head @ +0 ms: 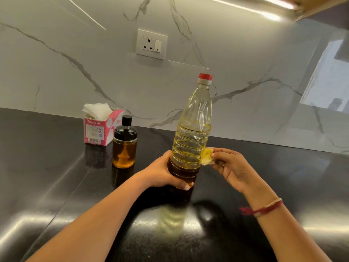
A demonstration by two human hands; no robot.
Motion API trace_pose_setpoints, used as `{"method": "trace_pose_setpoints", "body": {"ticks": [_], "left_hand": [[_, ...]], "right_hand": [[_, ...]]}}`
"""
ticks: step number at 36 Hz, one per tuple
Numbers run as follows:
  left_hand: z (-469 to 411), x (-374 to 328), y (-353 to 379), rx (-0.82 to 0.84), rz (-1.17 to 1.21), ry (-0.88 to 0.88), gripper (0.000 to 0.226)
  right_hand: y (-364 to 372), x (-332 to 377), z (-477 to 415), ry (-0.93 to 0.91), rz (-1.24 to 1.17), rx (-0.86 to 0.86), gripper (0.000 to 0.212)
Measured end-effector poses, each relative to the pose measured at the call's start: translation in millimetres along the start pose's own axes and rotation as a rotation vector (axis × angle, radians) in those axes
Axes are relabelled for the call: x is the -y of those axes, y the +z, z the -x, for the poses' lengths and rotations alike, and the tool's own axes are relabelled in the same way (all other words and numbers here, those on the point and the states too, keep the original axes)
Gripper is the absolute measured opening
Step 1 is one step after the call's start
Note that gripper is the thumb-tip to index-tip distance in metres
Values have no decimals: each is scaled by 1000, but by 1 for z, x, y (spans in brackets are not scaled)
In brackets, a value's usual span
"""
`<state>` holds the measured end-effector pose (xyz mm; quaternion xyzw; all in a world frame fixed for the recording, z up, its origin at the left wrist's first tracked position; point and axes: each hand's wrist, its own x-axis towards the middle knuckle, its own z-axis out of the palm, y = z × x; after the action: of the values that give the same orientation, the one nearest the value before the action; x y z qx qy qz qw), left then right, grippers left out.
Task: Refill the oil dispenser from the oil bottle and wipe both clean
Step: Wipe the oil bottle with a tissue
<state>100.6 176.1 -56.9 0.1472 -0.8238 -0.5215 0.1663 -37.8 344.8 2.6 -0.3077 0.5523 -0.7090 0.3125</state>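
Two hands shared the oil bottle point(190, 129): left hand point(162, 173) clamped round its base to steady it, right hand point(230, 167) pinching a yellowed tissue point(206, 157) against its side, evidently wiping; the oil dispenser point(124, 148) stood aside.

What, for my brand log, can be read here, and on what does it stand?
"ORIGAMI": front of the tissue box.
Its white label and barcode: too small to read.
Its side logo: partly hidden, unreadable.
No text visible on the oil bottle or the oil dispenser.
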Motion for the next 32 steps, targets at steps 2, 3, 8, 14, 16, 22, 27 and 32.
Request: {"method": "trace_pose_setpoints", "body": {"ticks": [2, 3, 8, 14, 16, 22, 27, 32], "left_hand": [[1, -1, 0, 12, 18, 8, 116], [2, -1, 0, 13, 36, 16, 118], [6, -7, -1, -60, 98, 41, 111], [12, -20, 1, -213, 126, 108, 98], [15, -25, 3, -256, 130, 137, 97], [23, -38, 9, -392, 124, 181, 96], [22, -60, 12, -495, 146, 228, 119], [8, -100, 4, -622, 184, 276, 122]], "right_hand": [[0, -2, -1, 4, -14, -19, 20], [1, -3, -1, 5, -14, -30, 20], [0, -8, -6, 4, -29, -95, 18], [-5, -3, -6, -13, -59, -153, 18], [-5, -4, -6, -9, -39, -147, 18], [1, -10, -5, 6, 107, -61, 18], [1, -14, -5, -8, 262, -57, 19], [4, -14, -3, 2, 312, -15, 15]]}}
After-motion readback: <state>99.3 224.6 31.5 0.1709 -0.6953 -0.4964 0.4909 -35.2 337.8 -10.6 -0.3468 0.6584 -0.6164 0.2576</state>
